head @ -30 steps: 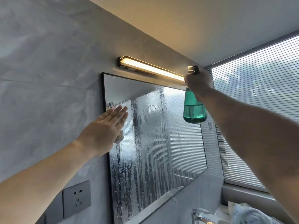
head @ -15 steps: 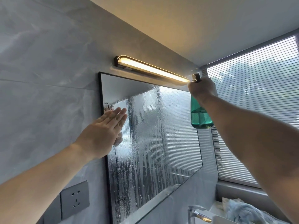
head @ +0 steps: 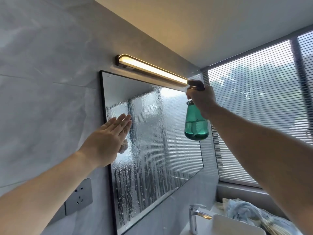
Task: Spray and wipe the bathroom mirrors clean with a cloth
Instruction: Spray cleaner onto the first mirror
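A black-framed wall mirror (head: 157,145) is covered with spray droplets and running streaks. My left hand (head: 108,138) lies flat with straight fingers on the mirror's upper left part, pressing a pale cloth (head: 124,146) against the glass; only a small bunch of the cloth shows beside the palm. My right hand (head: 202,100) grips the neck and trigger of a teal spray bottle (head: 196,124), held up near the mirror's top right corner, about a third full of liquid.
A lit bar lamp (head: 152,70) runs above the mirror. A grey wall socket (head: 78,196) sits lower left. Below are a chrome tap (head: 194,217), a white basin (head: 237,226) and a bundle of blue cloth (head: 243,211). A window with blinds (head: 254,107) fills the right.
The bottle in my right hand has moved right along the mirror's top edge. My left hand has stayed pressed on the cloth at nearly the same spot. The view has tilted down.
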`<state>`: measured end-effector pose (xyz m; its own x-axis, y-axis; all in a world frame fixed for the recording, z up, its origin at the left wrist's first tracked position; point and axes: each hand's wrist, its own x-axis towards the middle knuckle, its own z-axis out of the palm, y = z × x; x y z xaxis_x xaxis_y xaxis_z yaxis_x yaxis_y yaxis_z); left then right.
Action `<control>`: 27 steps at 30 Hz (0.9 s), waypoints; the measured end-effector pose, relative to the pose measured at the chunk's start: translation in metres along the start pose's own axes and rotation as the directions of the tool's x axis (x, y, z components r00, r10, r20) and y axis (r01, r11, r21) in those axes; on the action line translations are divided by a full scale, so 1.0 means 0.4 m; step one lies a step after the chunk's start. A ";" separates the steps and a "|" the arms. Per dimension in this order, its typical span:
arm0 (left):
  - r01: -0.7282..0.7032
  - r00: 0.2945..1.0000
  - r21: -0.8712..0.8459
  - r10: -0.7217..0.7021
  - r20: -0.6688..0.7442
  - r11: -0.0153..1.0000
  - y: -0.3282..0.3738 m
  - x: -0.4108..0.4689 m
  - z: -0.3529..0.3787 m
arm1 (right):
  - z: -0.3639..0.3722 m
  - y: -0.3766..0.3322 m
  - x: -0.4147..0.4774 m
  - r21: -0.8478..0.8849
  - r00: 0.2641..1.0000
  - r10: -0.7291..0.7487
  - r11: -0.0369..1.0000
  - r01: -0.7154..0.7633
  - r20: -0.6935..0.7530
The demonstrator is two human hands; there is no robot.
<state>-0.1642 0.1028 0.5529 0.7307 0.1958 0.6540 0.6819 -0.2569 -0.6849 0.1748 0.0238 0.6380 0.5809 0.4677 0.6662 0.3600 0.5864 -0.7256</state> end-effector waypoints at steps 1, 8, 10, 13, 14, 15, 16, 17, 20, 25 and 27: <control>0.003 1.000 -0.004 -0.003 -0.007 1.000 -0.001 -0.001 0.000 | 0.002 -0.013 -0.006 0.024 1.000 0.006 1.000 -0.007 0.011; -0.004 1.000 -0.017 0.004 -0.004 1.000 0.001 -0.026 -0.016 | 0.010 -0.080 -0.060 0.068 0.996 -0.020 0.998 0.014 0.085; 0.000 1.000 -0.016 0.000 0.007 1.000 0.005 -0.031 -0.028 | 0.003 -0.087 -0.071 0.124 0.998 -0.018 0.992 0.010 0.068; 0.010 0.999 0.000 -0.010 0.036 1.000 0.004 -0.032 -0.042 | -0.015 -0.095 -0.089 0.230 0.995 -0.022 0.973 -0.001 0.096; 0.014 0.999 0.000 -0.014 0.046 1.000 0.003 -0.031 -0.045 | -0.019 -0.097 -0.097 0.263 0.995 -0.025 0.965 -0.003 0.102; 0.018 0.998 -0.004 -0.018 0.052 1.000 0.001 -0.031 -0.045 | -0.023 -0.100 -0.106 0.282 0.994 -0.025 0.959 -0.006 0.103; 0.018 0.998 -0.005 -0.018 0.057 1.000 0.001 -0.031 -0.043 | -0.027 -0.100 -0.116 0.287 0.994 -0.019 0.958 -0.013 0.108; 0.015 0.998 -0.004 -0.015 0.060 1.000 0.002 -0.031 -0.038 | -0.030 -0.099 -0.124 0.279 0.993 -0.011 0.960 -0.024 0.122; 0.017 0.997 -0.013 -0.016 0.074 1.000 0.007 -0.035 -0.026 | -0.036 -0.086 -0.157 0.207 0.982 0.014 0.977 -0.053 0.188; 0.033 0.996 0.001 -0.033 0.081 0.999 0.013 -0.038 -0.026 | -0.038 -0.046 -0.191 0.199 0.988 0.005 0.979 -0.036 0.153; 0.034 0.997 -0.023 -0.033 0.064 0.999 0.015 -0.039 -0.021 | -0.042 -0.039 -0.203 0.228 0.984 -0.015 0.973 -0.027 0.178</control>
<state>-0.1718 0.0903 0.5414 0.7085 0.2642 0.6544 0.7057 -0.2715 -0.6544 0.1344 -0.0342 0.5923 0.4364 0.5694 0.6967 0.1684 0.7089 -0.6849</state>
